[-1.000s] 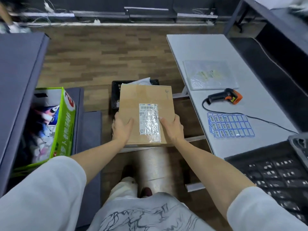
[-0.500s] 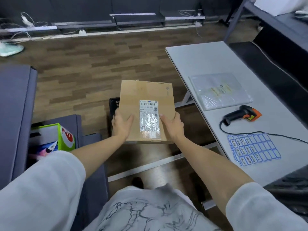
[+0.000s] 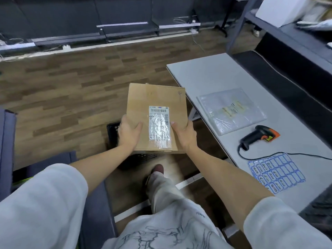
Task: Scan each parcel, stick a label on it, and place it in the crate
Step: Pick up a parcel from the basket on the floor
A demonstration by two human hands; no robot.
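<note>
A flat cardboard parcel (image 3: 156, 115) is held in the air in front of the body, above the floor and to the left of the grey table (image 3: 212, 76). It is gripped at its near corners by both hands: the left hand (image 3: 128, 133) is wrapped round the near-left corner with the thumb laid on the top face, and the right hand (image 3: 185, 133) is wrapped round the near-right corner in the same manner. The fingers beneath the parcel are hidden.

The parcel's long axis runs away from the body, and its top face, bearing a shipping label (image 3: 159, 127) under clear tape, is turned upward. Its right edge lies just beside the table's left edge without visibly touching it.

The scanner (image 3: 258, 135) lies on the table well to the right of the parcel, with a sheet of blue stickers (image 3: 275, 172) nearer the body and a clear plastic bag (image 3: 231, 110) beyond it. All three lie on the right hand's side; the right hand is judged the nearer for reaching the scanner, with the parcel left to the left hand or set down first.

A black crate (image 3: 113, 130) is partly seen on the floor below the parcel, mostly hidden by it. The scanning step is judged not yet begun.
</note>
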